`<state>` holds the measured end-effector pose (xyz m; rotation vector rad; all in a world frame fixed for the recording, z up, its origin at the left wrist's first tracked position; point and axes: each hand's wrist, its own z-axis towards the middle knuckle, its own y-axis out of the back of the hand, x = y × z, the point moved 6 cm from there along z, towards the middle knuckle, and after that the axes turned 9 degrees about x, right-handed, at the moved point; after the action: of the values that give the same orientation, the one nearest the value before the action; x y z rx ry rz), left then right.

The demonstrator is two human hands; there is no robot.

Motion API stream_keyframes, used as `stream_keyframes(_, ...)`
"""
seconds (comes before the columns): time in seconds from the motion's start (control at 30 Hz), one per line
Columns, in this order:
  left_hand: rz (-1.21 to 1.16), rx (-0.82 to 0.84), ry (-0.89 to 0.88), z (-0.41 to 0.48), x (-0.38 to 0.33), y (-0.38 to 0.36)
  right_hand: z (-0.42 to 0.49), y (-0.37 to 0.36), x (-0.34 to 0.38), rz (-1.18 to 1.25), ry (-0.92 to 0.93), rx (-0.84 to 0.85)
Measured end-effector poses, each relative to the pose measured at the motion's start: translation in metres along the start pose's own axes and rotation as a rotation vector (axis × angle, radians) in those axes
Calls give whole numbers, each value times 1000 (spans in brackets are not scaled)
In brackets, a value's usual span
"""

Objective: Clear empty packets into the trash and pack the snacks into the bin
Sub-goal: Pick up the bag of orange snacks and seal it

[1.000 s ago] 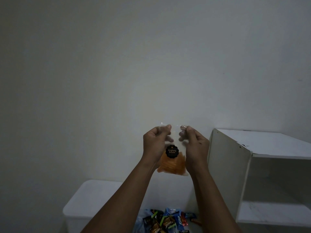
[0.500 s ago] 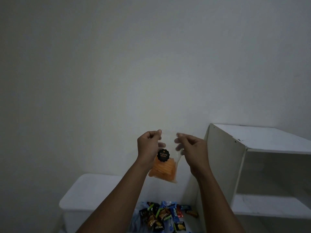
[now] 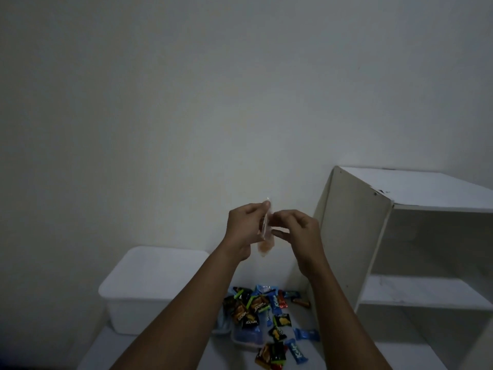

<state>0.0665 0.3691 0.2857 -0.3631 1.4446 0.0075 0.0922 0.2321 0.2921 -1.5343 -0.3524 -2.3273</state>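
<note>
Dim white room, pale surface [image 3: 114,348] below: clear packet [image 3: 265,246] of orange crisps held up at centre.

Nearest, at 6 o'clock, small wrapped snacks [image 3: 260,308] heaped over a clear tub [image 3: 246,341], labels mostly blurred. Above, left hand [image 3: 244,231] curled round the packet's upper half, packet edge-on; right hand [image 3: 300,233] loosely curled at its 3 o'clock edge, contact impossible to tell. Probably light, slippery film around brittle crisps: best pinched at the flat top seal, never squeezed at the belly. At 8 o'clock, white bin [image 3: 149,279], inside hidden. At 3 o'clock, white shelf unit [image 3: 352,236], cut off by the frame. Beyond, bare wall [image 3: 213,102]. No trash container in view.
</note>
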Motion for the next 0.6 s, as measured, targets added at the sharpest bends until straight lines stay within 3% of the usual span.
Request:
stream_keyframes(0.23,166,174,-56,-3,-2,-8,11,8,8,-3,-97,10)
stream_keyframes(0.6,240,208,-81,-2,-12,-6,11,9,8,-23,-175,59)
